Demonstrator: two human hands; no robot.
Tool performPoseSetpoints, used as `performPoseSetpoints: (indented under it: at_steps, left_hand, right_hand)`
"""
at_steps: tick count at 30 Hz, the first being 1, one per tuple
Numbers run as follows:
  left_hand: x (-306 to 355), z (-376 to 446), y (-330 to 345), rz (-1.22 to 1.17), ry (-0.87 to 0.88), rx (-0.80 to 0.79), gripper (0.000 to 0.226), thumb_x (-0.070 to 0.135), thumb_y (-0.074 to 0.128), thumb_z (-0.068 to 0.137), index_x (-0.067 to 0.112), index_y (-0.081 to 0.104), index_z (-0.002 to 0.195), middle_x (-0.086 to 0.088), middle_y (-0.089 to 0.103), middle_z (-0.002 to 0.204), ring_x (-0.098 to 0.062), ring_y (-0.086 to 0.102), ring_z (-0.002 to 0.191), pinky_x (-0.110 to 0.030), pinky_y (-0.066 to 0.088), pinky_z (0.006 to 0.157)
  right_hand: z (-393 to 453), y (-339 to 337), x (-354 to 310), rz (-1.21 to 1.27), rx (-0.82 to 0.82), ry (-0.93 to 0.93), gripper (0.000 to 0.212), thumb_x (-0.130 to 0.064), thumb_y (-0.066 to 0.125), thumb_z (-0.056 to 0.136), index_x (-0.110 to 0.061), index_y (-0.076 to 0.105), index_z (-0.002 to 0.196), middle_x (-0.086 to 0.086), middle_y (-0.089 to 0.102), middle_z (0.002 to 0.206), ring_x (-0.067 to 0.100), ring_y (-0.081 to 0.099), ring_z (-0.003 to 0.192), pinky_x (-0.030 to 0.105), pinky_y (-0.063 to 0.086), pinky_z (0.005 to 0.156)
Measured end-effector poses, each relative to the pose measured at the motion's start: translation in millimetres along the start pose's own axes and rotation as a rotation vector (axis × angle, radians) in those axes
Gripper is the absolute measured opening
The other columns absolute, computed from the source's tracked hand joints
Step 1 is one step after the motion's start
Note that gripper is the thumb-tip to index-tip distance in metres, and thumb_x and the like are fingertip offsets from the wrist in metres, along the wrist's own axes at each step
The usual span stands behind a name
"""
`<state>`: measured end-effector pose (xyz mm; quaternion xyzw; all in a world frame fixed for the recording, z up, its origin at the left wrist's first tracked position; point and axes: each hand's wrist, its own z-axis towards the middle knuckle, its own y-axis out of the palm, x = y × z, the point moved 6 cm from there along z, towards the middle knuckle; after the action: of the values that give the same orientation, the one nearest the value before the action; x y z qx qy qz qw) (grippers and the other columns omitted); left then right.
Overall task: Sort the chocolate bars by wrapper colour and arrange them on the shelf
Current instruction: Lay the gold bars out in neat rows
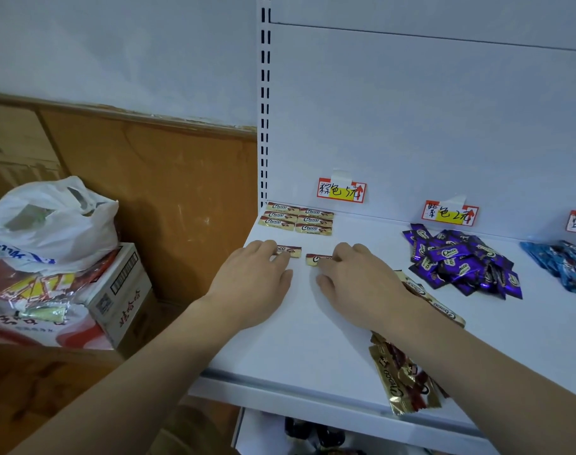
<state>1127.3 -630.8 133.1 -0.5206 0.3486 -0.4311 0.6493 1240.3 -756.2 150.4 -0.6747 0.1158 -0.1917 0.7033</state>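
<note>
Your left hand [253, 284] lies flat on the white shelf [296, 349], fingers fairly straight, fingertips pressing on one brown-and-gold chocolate bar [288, 250]; your right hand [358, 284] mirrors it, its fingertips resting on a second bar [314, 259] just beside the first. Neither hand curls round anything, as far as the head view shows. Both bars sit just in front of the tidy block of six matching bars [298, 221] at the back left, under the red-edged price tag [341, 191]. More gold-wrapped bars [408, 379] lie loose under and beside your right forearm, near the front edge; the purple heap [460, 261] and the blue heap [562, 264] stay unsorted further right. Judging by looks, these bars are light, flat and fairly stiff, in glossy foil that will skate easily on the smooth shelf, so sliding with flat fingertips suits them. To lift one, pinch the long edges, not the crinkly end seals.
</note>
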Motion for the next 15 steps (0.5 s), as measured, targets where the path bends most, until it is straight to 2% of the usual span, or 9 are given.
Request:
performPoseSetpoints:
  at_steps: [5,12,15]
  left_hand:
    - [-5.3,7.7,1.0,0.049,-0.047,-0.031,0.052,0.050,0.030,0.107,0.023,0.054,0.144,-0.002,0.053,0.142,-0.023,0.047,0.131,-0.038,0.046,0.100]
    - [-17.9,25.4,9.3,-0.036,-0.119,-0.054,0.051,0.050,0.031,0.107,0.023,0.052,0.145,-0.002,0.046,0.150,-0.026,0.042,0.136,-0.042,0.048,0.101]
    - [-18.0,27.0,10.8,-0.052,-0.124,-0.042,0.051,0.050,0.032,0.107,0.023,0.051,0.146,-0.002,0.046,0.150,-0.026,0.041,0.136,-0.043,0.048,0.101]
  right_hand:
    - [14.9,2.9,-9.4,-0.029,0.021,0.071,0.047,-0.048,0.031,0.106,-0.018,0.059,0.129,0.009,0.053,0.124,0.031,0.046,0.115,0.042,0.048,0.085]
    - [40.2,12.6,-18.2,-0.067,0.091,0.129,0.051,-0.051,0.028,0.106,-0.018,0.057,0.133,0.010,0.055,0.130,0.032,0.046,0.122,0.043,0.043,0.090]
    - [42.8,15.3,-17.7,-0.074,0.128,0.128,0.057,-0.051,0.021,0.103,-0.018,0.059,0.129,0.010,0.057,0.125,0.032,0.048,0.117,0.043,0.043,0.087]
